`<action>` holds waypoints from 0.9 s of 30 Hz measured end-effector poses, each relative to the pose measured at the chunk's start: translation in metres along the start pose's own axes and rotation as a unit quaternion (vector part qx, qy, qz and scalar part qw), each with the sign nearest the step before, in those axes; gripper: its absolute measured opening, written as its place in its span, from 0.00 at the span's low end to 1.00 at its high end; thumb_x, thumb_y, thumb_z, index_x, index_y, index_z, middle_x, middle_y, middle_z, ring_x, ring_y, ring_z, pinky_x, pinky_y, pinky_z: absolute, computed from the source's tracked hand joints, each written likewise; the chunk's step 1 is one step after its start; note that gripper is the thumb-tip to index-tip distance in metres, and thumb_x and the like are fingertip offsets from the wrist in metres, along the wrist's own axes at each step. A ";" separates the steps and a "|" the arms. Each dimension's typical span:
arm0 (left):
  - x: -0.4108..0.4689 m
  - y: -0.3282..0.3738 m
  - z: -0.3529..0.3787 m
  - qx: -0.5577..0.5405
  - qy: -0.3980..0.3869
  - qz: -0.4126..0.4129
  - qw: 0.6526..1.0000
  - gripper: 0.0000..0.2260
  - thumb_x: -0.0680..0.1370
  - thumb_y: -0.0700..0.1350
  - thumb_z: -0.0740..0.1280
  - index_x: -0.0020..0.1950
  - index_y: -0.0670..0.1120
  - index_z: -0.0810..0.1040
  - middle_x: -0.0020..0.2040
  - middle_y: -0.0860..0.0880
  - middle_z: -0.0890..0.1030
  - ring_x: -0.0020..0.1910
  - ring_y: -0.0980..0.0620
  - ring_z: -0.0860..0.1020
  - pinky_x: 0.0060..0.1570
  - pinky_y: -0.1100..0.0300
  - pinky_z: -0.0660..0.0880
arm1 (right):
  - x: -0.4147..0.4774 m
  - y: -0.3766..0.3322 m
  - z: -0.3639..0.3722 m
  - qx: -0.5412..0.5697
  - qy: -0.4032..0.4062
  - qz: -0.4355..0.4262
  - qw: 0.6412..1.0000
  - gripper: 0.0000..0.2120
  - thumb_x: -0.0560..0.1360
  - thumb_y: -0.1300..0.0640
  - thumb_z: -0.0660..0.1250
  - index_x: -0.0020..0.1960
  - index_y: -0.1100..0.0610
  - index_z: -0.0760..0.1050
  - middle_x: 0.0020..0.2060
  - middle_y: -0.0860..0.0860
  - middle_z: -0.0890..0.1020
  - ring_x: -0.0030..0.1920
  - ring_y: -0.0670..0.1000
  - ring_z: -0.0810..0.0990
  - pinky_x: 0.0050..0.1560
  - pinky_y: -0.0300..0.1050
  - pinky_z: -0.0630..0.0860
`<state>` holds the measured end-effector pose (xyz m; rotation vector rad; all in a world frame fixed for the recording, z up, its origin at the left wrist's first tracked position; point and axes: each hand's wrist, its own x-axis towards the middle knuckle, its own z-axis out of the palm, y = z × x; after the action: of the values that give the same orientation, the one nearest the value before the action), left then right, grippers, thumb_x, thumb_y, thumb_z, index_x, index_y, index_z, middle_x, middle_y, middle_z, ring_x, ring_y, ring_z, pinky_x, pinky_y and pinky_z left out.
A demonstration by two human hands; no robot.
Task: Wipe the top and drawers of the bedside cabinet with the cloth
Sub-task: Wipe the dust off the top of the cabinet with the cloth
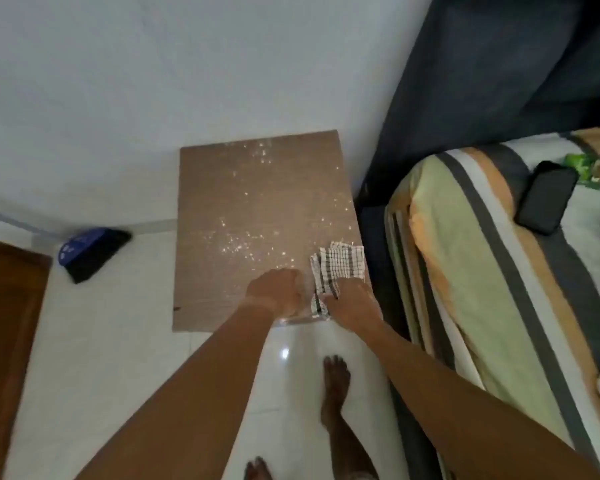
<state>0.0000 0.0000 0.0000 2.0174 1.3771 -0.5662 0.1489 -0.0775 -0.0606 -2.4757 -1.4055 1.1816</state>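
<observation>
The bedside cabinet point(243, 202) has a brown wood-grain top sprinkled with pale crumbs or specks, mostly in its middle and far part. A white cloth with dark checks point(338, 268) lies crumpled at the top's near right corner. My right hand point(352, 303) grips the cloth's near end. My left hand point(278, 294) is curled into a fist at the front edge, just left of the cloth; whether it holds anything I cannot tell. The drawers are hidden under the top.
A bed with a striped cover point(482, 258) stands right of the cabinet, with a black phone point(546, 199) on it. A dark blue headboard point(482, 81) rises behind. A blue and black dustpan point(90, 252) lies on the white tiles at left. My bare feet point(335, 382) stand below the cabinet.
</observation>
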 end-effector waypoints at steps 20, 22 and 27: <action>0.108 0.026 -0.035 -0.017 0.091 -0.083 0.992 0.09 0.76 0.48 0.64 0.54 0.51 0.81 0.46 0.45 0.84 0.47 0.42 0.83 0.44 0.57 0.75 | 0.069 -0.001 -0.055 0.215 0.068 -0.052 0.973 0.15 0.82 0.61 0.60 0.67 0.52 0.76 0.45 0.46 0.83 0.36 0.39 0.80 0.31 0.29 0.74; 0.125 0.025 -0.054 -0.030 0.118 -0.074 0.990 0.10 0.76 0.43 0.65 0.54 0.48 0.82 0.45 0.44 0.84 0.47 0.43 0.83 0.47 0.52 0.80 | 0.094 -0.009 -0.094 0.238 0.049 -0.089 0.966 0.14 0.83 0.62 0.59 0.62 0.52 0.79 0.40 0.47 0.83 0.32 0.39 0.80 0.28 0.29 0.72; 0.180 0.005 -0.068 0.009 0.080 -0.058 0.995 0.28 0.74 0.44 0.69 0.73 0.48 0.66 0.70 0.43 0.71 0.69 0.40 0.68 0.66 0.44 0.71 | 0.206 -0.057 -0.176 0.155 0.105 -0.202 0.961 0.12 0.82 0.58 0.60 0.53 0.49 0.81 0.33 0.40 0.80 0.31 0.36 0.80 0.31 0.29 0.72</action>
<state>0.0698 0.1658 -0.0678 2.0436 1.5970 -0.4775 0.2814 0.1640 -0.0353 -1.9190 -1.4428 0.9360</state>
